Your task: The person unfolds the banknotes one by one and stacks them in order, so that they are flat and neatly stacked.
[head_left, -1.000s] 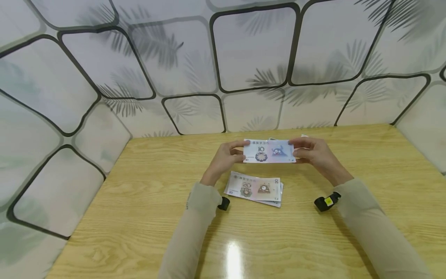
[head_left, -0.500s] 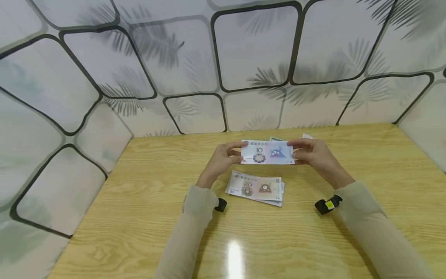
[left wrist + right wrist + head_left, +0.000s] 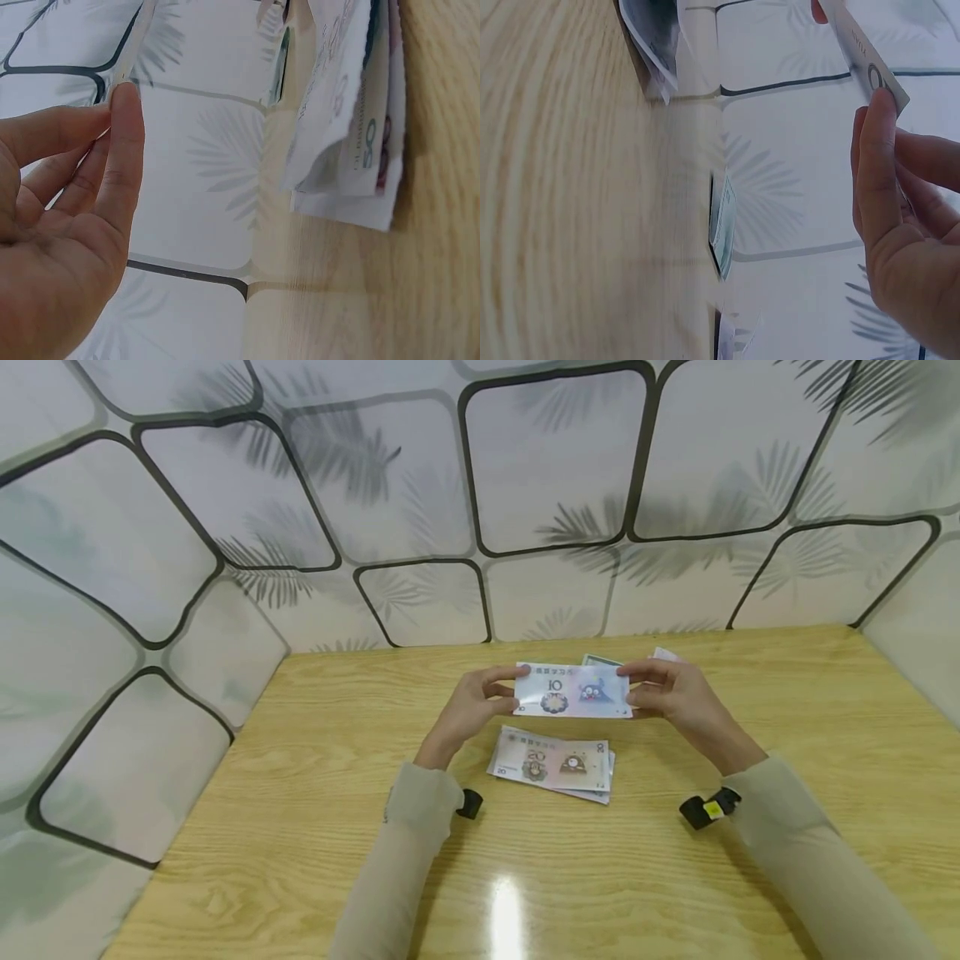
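The banknote-like slip marked 10 (image 3: 573, 691) is held up off the wooden table (image 3: 300, 793), stretched flat between the left hand (image 3: 472, 702) at its left end and the right hand (image 3: 678, 697) at its right end. Just to its near side, on the table, lies a loose stack of notes (image 3: 555, 764) topped by one marked 20; on its far side, a greenish note (image 3: 602, 660) shows partly from behind it, and a whitish paper (image 3: 665, 654) sticks out beyond the right hand. The held slip is pale, tinted blue and pink, with a line of characters along its far edge, a dark rosette below the 10 and a blue cartoon figure towards its right end. It looks smooth and straight, tilted to face the head camera. Both hands are pinching it: the left fingertips press together on its left end, the right ones on its right end, with the middle of the slip spanning free between them. In the left wrist view the stack's edges look uneven and slightly curled, with a 50 on one note.
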`<state>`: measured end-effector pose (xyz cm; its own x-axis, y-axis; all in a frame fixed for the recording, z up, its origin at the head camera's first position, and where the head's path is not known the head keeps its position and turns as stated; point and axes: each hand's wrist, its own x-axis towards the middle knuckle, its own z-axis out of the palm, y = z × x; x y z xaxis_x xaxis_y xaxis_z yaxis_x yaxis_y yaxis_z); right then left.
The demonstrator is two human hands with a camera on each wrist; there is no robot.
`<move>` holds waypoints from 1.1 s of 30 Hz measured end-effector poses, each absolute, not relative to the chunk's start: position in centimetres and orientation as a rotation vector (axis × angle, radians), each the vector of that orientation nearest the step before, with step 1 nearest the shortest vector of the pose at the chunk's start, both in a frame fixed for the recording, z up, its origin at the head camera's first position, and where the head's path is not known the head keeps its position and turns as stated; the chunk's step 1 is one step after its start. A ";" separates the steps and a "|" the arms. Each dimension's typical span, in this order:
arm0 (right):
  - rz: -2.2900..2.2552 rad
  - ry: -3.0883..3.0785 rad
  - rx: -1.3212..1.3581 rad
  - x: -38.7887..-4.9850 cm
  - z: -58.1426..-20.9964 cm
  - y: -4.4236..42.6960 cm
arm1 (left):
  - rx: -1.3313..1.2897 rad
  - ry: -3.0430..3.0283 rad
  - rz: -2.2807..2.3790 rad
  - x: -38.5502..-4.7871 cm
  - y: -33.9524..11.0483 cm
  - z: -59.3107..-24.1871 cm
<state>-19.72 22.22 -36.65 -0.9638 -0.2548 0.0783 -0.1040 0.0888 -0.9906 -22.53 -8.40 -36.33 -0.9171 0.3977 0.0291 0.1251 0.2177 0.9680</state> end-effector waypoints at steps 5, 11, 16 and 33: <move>-2.003 2.246 -0.378 -19.3 -36.4 21.8 | 0.497 2.250 1.758 -22.1 -8.8 -36.2; -1.969 2.256 -0.380 -18.9 -36.3 21.5 | 0.524 2.270 1.721 -21.7 -9.3 -36.0; -1.910 2.268 -0.360 -18.5 -36.2 21.2 | 0.528 2.275 1.698 -21.5 -9.7 -35.9; -1.893 2.210 -0.435 -17.8 -36.4 20.6 | 0.606 2.271 1.581 -21.3 -11.0 -36.2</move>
